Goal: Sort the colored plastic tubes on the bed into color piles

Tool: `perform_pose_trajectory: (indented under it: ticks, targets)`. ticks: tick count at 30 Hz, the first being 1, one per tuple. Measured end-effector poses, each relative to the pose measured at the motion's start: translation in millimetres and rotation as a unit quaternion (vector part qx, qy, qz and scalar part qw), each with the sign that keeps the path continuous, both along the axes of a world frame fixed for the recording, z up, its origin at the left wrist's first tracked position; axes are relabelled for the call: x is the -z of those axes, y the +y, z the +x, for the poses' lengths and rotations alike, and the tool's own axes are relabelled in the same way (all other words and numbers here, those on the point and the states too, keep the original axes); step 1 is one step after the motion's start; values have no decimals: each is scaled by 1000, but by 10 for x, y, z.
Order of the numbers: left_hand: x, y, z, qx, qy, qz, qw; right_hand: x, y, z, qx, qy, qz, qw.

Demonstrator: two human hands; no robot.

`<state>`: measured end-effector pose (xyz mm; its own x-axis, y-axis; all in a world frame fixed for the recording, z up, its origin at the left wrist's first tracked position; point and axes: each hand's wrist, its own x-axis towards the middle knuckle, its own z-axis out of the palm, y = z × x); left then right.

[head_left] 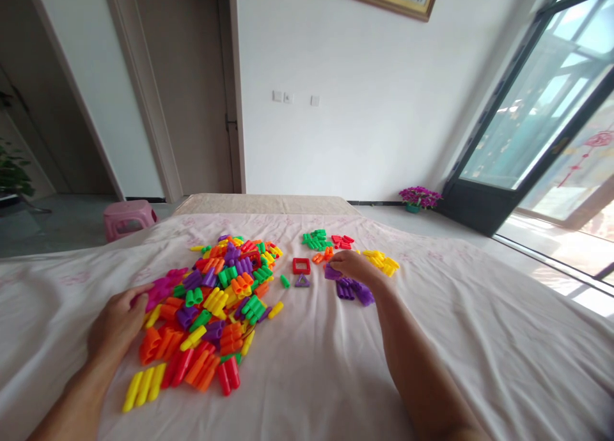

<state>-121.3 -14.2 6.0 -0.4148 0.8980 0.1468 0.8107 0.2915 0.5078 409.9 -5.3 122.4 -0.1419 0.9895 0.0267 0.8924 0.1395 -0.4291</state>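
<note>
A large mixed pile of plastic tube blocks (215, 300) lies left of centre on the pale cloth. At its left edge my left hand (118, 316) is closed on a magenta piece (165, 287). My right hand (352, 265) pinches a purple block (332, 272) just above a small purple group (355, 291). Near it lie orange blocks (322, 255), green blocks (315, 239), red blocks (342, 241) and yellow blocks (381, 262). Between the pile and my right hand are a red square frame (301, 259), a purple triangle (302, 284) and a small green piece (284, 281).
The cloth (307, 377) has folds and covers a wide surface. Beyond it, a pink stool (128, 217) stands at the left and a potted magenta plant (419, 198) by the wall. A glass door (537, 108) is at the right.
</note>
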Motion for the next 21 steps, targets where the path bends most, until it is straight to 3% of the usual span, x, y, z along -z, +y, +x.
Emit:
perform_pose_trajectory:
  ticks: [4,7,11,16,21]
  targets:
    - [26,9,-19,8,0,5,1000,-51,-48,275,77,-37,-44,995]
    - [41,22,-31,7,-2,4,1000,-76,-63,265,102,-73,27,992]
    - [35,25,-27,8,4,5,1000,25,-27,-115,14,-54,87,995]
    - [6,6,-4,5,10,5,1000,398,-11,-696,-158,-52,118,979]
    - [30,21,-26,7,3,3,1000,712,-62,-937,-218,-86,148,961]
